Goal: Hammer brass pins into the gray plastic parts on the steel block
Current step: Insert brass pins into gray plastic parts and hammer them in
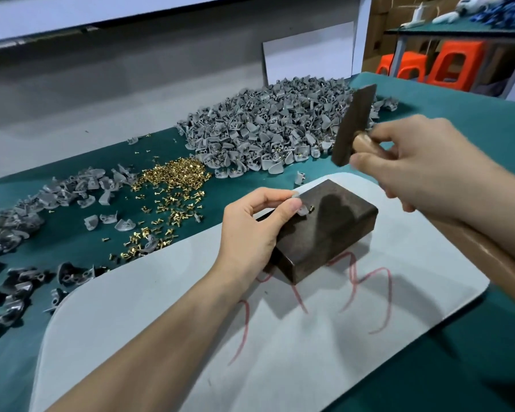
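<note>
Left hand (256, 230) pinches a gray part (302, 210) with a pin (312, 208) on the block (333, 230); right hand (422, 165) grips the raised hammer (353, 126).

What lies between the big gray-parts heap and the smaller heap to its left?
A scatter of brass pins on the green cover, shown in the head view.

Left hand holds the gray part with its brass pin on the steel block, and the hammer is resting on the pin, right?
Not resting: the head view shows the hammer raised in the right hand, clear of the brass pin. The left hand does hold the gray part on the steel block.
</note>
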`<control>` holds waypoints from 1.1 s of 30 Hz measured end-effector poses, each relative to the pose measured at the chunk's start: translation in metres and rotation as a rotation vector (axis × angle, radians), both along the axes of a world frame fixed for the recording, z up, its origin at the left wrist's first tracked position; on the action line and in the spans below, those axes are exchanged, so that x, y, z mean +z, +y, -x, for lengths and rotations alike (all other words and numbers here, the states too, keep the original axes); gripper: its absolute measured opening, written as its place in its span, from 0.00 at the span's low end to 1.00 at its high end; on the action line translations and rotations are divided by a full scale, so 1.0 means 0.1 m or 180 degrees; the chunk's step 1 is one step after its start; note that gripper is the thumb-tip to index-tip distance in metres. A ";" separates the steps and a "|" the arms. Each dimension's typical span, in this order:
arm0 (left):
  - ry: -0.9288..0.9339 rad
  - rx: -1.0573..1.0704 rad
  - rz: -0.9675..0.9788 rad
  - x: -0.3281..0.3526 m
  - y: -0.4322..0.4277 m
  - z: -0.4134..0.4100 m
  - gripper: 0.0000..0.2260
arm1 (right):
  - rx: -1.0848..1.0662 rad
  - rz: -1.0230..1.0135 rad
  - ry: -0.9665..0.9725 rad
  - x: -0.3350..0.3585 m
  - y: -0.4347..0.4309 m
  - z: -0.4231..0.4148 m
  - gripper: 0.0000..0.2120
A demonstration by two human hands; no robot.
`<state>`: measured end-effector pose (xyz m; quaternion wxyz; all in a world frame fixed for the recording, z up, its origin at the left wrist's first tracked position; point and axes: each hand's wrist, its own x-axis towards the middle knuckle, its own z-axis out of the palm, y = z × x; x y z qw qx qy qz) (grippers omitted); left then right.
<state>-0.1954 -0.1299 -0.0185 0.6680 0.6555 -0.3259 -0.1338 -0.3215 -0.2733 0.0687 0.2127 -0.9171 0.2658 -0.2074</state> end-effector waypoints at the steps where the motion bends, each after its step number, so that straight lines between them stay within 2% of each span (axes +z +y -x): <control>1: 0.0036 -0.0041 0.0017 0.00 0.00 0.00 0.03 | -0.0136 0.0062 0.0035 -0.05 -0.10 -0.02 0.11; 6: 0.0167 -0.0179 0.0099 -0.01 0.01 0.00 0.03 | -0.0504 0.0166 0.0588 -0.37 -0.39 -0.11 0.07; 11: 0.0230 -0.0238 0.0132 0.00 0.01 0.01 0.04 | -0.0277 0.0445 0.0513 -0.45 -0.31 -0.16 0.13; 14: 0.0257 -0.0236 0.0175 0.01 0.00 0.01 0.05 | 0.0206 0.0684 -0.0074 -0.18 -0.22 -0.21 0.04; 15: 0.0280 -0.0220 0.0204 0.02 0.00 0.02 0.06 | 0.0536 0.0680 -0.0114 -0.09 -0.14 -0.23 0.04; 18: 0.0328 -0.0059 0.0253 0.01 0.00 0.00 0.07 | 0.1277 0.0638 0.0412 -0.07 0.07 -0.33 0.07; 20: 0.0381 -0.0034 0.0302 0.02 0.01 0.00 0.07 | 0.1373 0.0520 0.0495 -0.18 0.12 -0.36 0.08; 25: 0.0222 -0.0169 0.0281 0.03 0.01 -0.02 0.06 | 0.1366 0.0627 0.0372 -0.28 0.05 -0.38 0.01; 27: 0.0168 -0.0218 0.0254 0.01 0.02 -0.01 0.05 | 0.1412 0.0681 0.0415 -0.33 0.04 -0.38 0.04; 29: 0.0071 -0.0294 0.0206 0.00 0.03 -0.02 0.03 | 0.1382 0.0418 0.0140 -0.38 0.05 -0.37 0.06; 33: -0.0030 -0.0318 0.0203 0.02 0.01 -0.01 0.04 | 0.1369 -0.0892 -0.0602 -0.39 0.10 -0.35 0.07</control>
